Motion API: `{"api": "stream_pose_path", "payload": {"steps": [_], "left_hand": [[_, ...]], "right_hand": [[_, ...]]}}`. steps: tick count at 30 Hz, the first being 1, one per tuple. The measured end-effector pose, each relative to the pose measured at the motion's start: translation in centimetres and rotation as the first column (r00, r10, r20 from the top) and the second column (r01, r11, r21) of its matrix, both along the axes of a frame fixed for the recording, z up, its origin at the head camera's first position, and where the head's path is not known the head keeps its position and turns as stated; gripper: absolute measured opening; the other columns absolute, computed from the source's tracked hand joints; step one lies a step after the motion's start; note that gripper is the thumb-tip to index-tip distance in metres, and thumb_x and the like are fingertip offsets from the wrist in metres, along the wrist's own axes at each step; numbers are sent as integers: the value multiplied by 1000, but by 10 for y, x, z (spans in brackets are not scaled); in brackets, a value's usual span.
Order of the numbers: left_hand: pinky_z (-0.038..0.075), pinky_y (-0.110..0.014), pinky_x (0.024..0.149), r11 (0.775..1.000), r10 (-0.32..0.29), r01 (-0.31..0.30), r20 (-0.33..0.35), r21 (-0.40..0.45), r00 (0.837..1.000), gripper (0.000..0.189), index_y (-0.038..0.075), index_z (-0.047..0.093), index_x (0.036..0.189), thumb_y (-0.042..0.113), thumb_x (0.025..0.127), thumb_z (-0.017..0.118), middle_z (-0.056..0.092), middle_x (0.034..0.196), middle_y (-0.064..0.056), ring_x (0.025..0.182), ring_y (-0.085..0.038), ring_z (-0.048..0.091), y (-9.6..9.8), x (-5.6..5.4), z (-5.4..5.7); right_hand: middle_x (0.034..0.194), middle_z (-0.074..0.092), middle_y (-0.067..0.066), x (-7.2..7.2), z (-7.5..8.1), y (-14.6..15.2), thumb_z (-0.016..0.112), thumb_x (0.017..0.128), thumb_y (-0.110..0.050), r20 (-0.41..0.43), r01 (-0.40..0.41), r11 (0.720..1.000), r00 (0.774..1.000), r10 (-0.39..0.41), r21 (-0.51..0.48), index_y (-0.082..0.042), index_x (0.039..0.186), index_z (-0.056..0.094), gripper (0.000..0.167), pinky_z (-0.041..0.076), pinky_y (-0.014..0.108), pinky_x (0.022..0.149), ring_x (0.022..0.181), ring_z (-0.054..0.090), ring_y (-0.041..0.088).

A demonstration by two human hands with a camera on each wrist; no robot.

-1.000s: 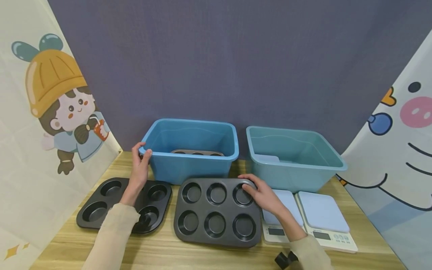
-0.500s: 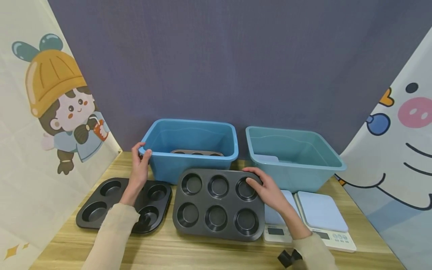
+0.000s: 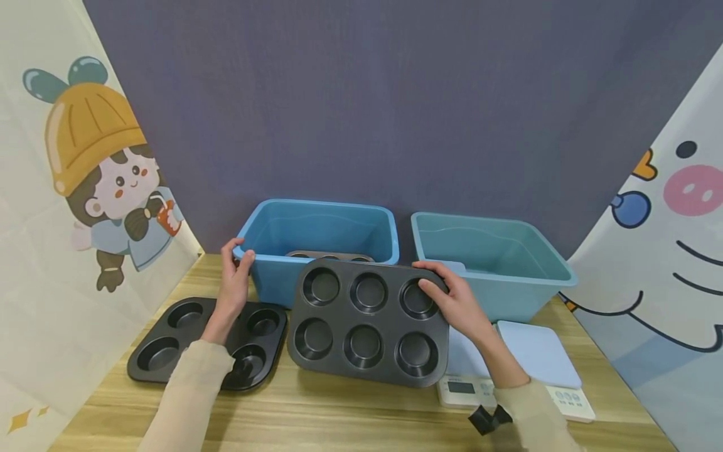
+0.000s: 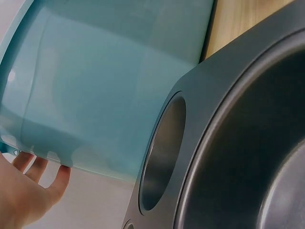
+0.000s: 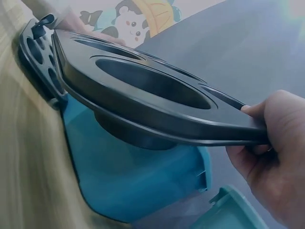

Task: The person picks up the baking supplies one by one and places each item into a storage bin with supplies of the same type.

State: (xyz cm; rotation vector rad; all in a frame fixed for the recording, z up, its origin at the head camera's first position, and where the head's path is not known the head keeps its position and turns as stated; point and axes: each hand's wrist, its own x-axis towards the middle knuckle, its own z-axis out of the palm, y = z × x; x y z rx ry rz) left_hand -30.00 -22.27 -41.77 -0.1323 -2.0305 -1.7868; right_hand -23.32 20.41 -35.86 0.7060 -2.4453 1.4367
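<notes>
In the head view my right hand (image 3: 460, 301) grips the far right corner of a dark six-cup muffin pan (image 3: 366, 320). The right wrist view shows the thumb on top of the pan (image 5: 157, 107) and fingers underneath. The pan is raised off the table, tilted, in front of the blue bin (image 3: 282, 285). My left hand (image 3: 233, 285) holds that bin's front left corner, fingers hooked over the rim. Inside the bin another muffin pan (image 3: 330, 255) shows only its edge. A second dark muffin pan (image 3: 169, 339) lies on the table under my left forearm.
To the right stands a teal bin (image 3: 497, 295) with a pale flat item (image 3: 452, 266) inside. Two white kitchen scales, the left scale (image 3: 465, 386) and the right scale (image 3: 542, 355), lie before it. A curtain (image 3: 384, 125) hangs behind the wooden table (image 3: 282, 420).
My right hand has lifted the muffin pan up and slightly right toward the blue bin's front, tilting it more. My left hand has stayed on the bin's rim.
</notes>
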Motion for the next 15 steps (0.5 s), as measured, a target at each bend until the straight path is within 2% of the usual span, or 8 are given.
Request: {"api": "stream_pose_path", "payload": {"steps": [9, 15], "left_hand": [[27, -43, 109, 1000, -6, 6, -4, -1, 1000, 51, 14, 22, 149, 31, 106, 44, 24, 149, -16, 132, -25, 30, 1, 0, 0], [29, -31, 101, 1000, 2, -2, 9, -5, 1000, 51, 16, 23, 149, 32, 106, 43, 27, 145, -16, 125, -22, 33, 1, 0, -1]], "right_hand": [[117, 64, 14, -3, 26, 0, 56, 102, -22, -38, 29, 1000, 999, -30, -8, -16, 137, 57, 35, 54, 25, 75, 83, 67, 12], [115, 65, 12, -9, 42, -2, 56, 102, -25, -67, 49, 999, 996, -50, -25, -19, 137, 57, 36, 53, 24, 75, 82, 68, 11]]}}
